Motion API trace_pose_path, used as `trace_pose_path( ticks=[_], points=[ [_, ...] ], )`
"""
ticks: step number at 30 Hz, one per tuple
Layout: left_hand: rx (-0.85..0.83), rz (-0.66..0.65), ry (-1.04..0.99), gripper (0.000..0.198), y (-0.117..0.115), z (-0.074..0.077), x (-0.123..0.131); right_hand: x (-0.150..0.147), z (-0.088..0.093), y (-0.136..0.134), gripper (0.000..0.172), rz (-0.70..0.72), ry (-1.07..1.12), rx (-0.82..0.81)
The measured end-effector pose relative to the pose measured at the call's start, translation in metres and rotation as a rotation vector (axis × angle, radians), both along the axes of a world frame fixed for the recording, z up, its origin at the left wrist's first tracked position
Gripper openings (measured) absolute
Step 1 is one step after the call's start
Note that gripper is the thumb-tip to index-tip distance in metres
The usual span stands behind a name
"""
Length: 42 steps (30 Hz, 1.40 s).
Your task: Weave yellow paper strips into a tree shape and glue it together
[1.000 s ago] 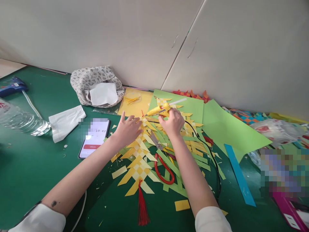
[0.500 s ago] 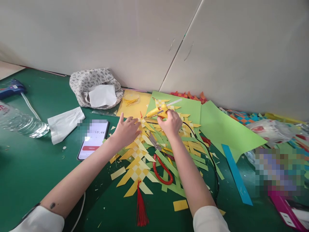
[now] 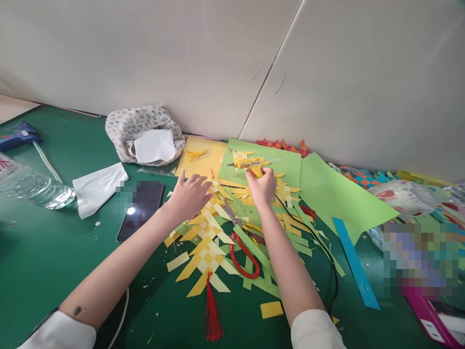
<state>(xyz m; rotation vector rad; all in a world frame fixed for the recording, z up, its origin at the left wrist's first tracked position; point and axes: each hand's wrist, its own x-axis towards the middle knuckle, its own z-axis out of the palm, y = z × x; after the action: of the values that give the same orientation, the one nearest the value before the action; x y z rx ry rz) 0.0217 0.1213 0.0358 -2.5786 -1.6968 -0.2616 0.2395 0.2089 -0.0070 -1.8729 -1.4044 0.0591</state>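
Observation:
My right hand (image 3: 262, 186) grips a yellow hot glue gun (image 3: 249, 164), its nozzle pointing left above the green paper. A clear glue stick pokes out of the gun's back, and a black cord trails down to the right. My left hand (image 3: 189, 196) rests with fingers spread over the upper part of a woven yellow-and-cream paper fish shape (image 3: 208, 242), hiding some of it. A red tassel (image 3: 213, 310) hangs from the woven piece's lower end. Red-handled scissors (image 3: 245, 259) lie right of it, partly under green paper strips (image 3: 258, 247).
A dark phone (image 3: 142, 208), a tissue (image 3: 98, 189) and a water bottle (image 3: 36, 186) lie to the left. A patterned cloth bag (image 3: 145, 118) sits by the wall. Green sheets (image 3: 337, 194), a blue strip (image 3: 356, 261) and a magenta power strip (image 3: 423, 310) are on the right.
My right hand has drawn the glue gun up and right, away from the woven piece, and levelled it. My left hand has barely moved. The phone's screen has gone dark.

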Motion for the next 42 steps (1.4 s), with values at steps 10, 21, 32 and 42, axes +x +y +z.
trace_pose_path(
  ticks=[10, 21, 32, 42],
  points=[
    [0.047, 0.106, -0.072, 0.039, -0.038, 0.016, -0.068, 0.006, 0.01, 0.0, 0.054, 0.041, -0.137, 0.045],
    [0.085, 0.231, 0.033, 0.042, -0.074, -0.014, -0.155, 0.021, 0.12, -0.087, 0.034, 0.146, -0.278, 0.538],
    [0.326, -0.099, -0.183, 0.019, -0.08, -0.012, -0.087, 0.009, 0.062, -0.184, 0.014, 0.468, -0.301, 0.281],
    [0.376, -0.166, -0.164, 0.018, -0.093, -0.007, -0.08, -0.017, 0.0, -0.217, 0.012, 0.501, -0.283, 0.3]
  ],
)
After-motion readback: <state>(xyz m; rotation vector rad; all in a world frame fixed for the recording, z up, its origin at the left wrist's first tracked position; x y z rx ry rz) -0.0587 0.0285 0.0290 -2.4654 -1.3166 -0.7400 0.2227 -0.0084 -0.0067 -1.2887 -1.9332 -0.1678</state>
